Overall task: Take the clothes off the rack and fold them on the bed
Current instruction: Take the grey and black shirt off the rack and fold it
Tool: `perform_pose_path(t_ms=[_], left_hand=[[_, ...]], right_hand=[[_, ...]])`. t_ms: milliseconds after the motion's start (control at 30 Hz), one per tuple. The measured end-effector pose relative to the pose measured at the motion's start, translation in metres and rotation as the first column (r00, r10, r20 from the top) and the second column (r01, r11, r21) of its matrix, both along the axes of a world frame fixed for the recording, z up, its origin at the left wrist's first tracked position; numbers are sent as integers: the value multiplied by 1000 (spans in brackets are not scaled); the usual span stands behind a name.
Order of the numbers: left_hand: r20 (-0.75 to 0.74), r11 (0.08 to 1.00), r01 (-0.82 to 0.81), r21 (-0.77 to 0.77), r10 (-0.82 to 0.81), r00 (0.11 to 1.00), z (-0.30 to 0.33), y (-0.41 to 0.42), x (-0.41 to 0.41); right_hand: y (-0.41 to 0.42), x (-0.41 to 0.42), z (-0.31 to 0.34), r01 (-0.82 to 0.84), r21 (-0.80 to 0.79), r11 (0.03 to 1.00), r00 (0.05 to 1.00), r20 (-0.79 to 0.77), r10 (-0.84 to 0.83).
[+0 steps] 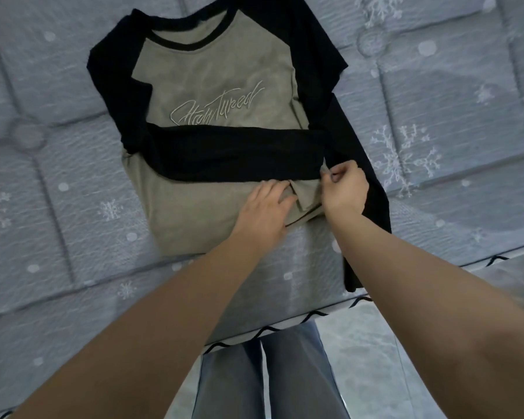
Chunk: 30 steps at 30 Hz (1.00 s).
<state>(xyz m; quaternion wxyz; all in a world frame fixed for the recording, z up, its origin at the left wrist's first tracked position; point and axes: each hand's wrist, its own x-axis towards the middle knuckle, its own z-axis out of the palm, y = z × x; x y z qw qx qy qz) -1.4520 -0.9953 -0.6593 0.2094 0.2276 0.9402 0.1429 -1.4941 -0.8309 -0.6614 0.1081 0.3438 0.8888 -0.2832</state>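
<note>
An olive shirt with black raglan sleeves point(212, 77) lies face up on the bed point(52, 182), collar at the far side. One black sleeve is folded across its chest; the other trails down the right side to the bed's edge. My left hand point(262, 211) rests flat on the lower olive part, fingers straight. My right hand point(344, 186) pinches a fold of olive fabric at the shirt's right side, beside the crossed sleeve.
The bed's quilted grey cover has a snowflake print. Its near edge point(285, 326) has black zigzag trim. Below it are my grey trouser legs point(270, 379) and a pale floor. The rack is out of view.
</note>
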Motion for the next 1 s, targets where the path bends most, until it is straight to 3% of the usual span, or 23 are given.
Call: perform_pose_path(t_ms=[233,333,433,633,733,867,1000], left_hand=[[11,998,-50,33,50,999,7,24,-2],[69,1000,-25,15,24,997,10,33,-2],[163,1000,0,-4,1,987,12,37,0],[343,986,138,-90,-99,934,20,49,4],[376,972,207,-115,-151,914,22,51,-3],[488,979,189,-71,-132,863,28,51,-10],[551,988,151,-28,-110,827,34,47,-13]], right_hand=[[33,13,2,102,-17,995,995,26,-101],[38,23,3,110,-38,993,994,2,-110],[41,27,10,64,43,997,998,-28,-63],[54,25,13,-56,130,990,984,174,33],[57,18,14,-38,134,990,982,188,13],[57,12,17,37,69,997,987,153,-47],[58,8,26,4,-14,1000,980,199,-1]])
